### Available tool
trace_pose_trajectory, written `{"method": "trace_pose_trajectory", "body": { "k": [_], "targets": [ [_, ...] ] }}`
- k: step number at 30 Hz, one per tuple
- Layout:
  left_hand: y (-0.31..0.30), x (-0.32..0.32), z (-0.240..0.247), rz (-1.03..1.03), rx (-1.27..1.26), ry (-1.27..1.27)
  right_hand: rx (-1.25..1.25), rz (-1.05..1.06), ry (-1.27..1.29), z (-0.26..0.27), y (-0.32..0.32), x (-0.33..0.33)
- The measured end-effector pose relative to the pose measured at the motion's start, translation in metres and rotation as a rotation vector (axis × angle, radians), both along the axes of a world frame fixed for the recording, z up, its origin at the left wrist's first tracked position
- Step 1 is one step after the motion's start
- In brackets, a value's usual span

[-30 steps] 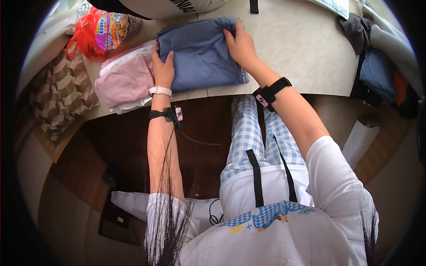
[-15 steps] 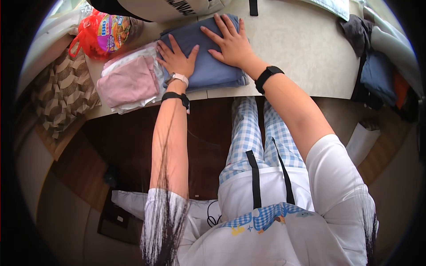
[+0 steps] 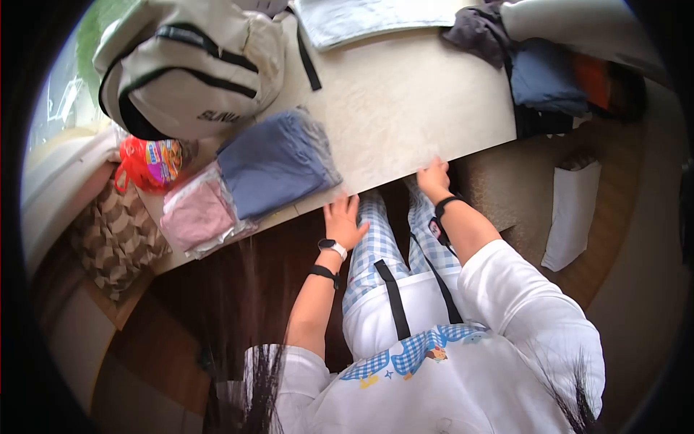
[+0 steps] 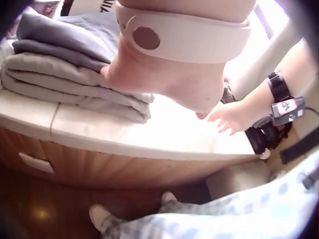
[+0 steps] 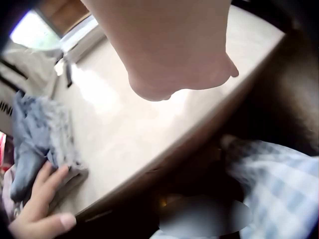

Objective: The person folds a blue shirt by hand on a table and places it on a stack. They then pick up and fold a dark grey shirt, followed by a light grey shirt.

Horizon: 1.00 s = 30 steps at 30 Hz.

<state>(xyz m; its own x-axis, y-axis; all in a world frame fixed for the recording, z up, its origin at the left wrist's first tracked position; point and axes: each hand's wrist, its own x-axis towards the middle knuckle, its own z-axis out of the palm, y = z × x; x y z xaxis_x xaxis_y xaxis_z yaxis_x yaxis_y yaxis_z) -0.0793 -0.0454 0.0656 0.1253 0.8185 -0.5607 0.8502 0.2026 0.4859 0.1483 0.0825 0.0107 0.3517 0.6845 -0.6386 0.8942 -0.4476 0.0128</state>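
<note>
A stack of folded blue-grey clothes [image 3: 271,163] lies near the table's front edge, with greyer layers showing beneath the top in the left wrist view. Beside it sits a smaller pile with a folded pink cloth [image 3: 199,215] over white ones. My left hand [image 3: 345,223] is just off the stack's near right corner, fingers spread and holding nothing. Further right, my right hand [image 3: 434,179] is at the table's front edge, its fingers loosely extended in the left wrist view [image 4: 232,118] and holding nothing. In the right wrist view its fingers are mostly hidden behind the wrist.
A cream backpack [image 3: 195,72] stands behind the stack, next to a red bag of snacks [image 3: 150,163]. Dark and blue clothes [image 3: 547,79] are heaped at the table's right end. A patterned cushion [image 3: 116,239] is at the left, and a white cloth [image 3: 376,22] lies at the back.
Both hands have come off the blue-grey stack, where they lay flat, and moved back to the table's front edge. The head view has shifted, bringing more of the backpack into sight.
</note>
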Motion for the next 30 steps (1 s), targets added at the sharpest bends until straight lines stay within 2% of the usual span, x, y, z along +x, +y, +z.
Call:
{"method": "trace_pose_trajectory", "body": {
  "k": [1,2,3,4,5,6,8,10,12,14,16,18,20,22,23,24,26,29,30],
  "targets": [
    [-0.007,0.009,-0.008,-0.070,-0.226,-0.171,-0.055,-0.199,0.015,0.016,0.005,0.024],
    [-0.011,0.018,-0.017,-0.138,-0.451,-0.338,0.001,-0.297,-0.006,0.009,0.002,0.057],
    [-0.016,0.024,-0.020,-0.167,-0.525,-0.343,0.071,-0.410,-0.067,-0.008,0.002,0.091],
    [-0.020,0.030,-0.020,-0.191,-0.602,-0.345,0.130,-0.617,-0.073,-0.023,0.005,0.123],
    [-0.022,0.031,-0.021,-0.146,-0.609,-0.303,0.090,-0.872,0.198,-0.042,0.013,0.167],
    [-0.025,0.026,-0.021,-0.101,-0.620,-0.261,0.084,-1.096,0.297,0.015,0.040,0.155],
    [-0.017,0.010,-0.015,0.032,-0.631,-0.153,0.162,-1.160,0.438,0.045,0.082,0.182],
    [-0.003,0.000,0.007,0.247,-0.679,0.011,0.338,-1.142,0.511,0.039,0.132,0.225],
    [-0.003,0.001,0.016,0.393,-0.646,0.007,0.491,-0.951,0.598,0.041,0.186,0.265],
    [0.003,0.019,0.023,0.449,-0.625,-0.027,0.688,-0.787,0.658,0.074,0.234,0.278],
    [0.016,0.049,0.044,0.466,-0.615,-0.038,0.697,-0.754,0.723,0.096,0.271,0.297],
    [0.035,0.088,0.061,0.365,-0.554,0.026,0.425,-0.841,0.894,0.126,0.297,0.312],
    [0.055,0.119,0.073,0.343,-0.479,-0.040,0.340,-1.153,0.900,0.124,0.320,0.328],
    [0.069,0.144,0.081,0.453,-0.337,-0.133,0.127,-1.339,1.137,0.090,0.341,0.371],
    [0.081,0.154,0.096,0.483,-0.284,-0.177,0.220,-1.275,1.093,0.095,0.345,0.371],
    [0.095,0.160,0.111,0.462,-0.257,-0.182,0.339,-1.122,1.142,0.105,0.356,0.367],
    [0.116,0.167,0.145,0.593,-0.173,-0.307,0.564,-0.840,1.223,0.122,0.360,0.362],
    [0.136,0.156,0.160,0.613,-0.006,-0.298,0.401,-0.875,1.051,0.139,0.371,0.361],
    [0.140,0.153,0.169,0.604,0.028,-0.260,0.332,-0.981,0.913,0.146,0.368,0.355]
  ]
}}
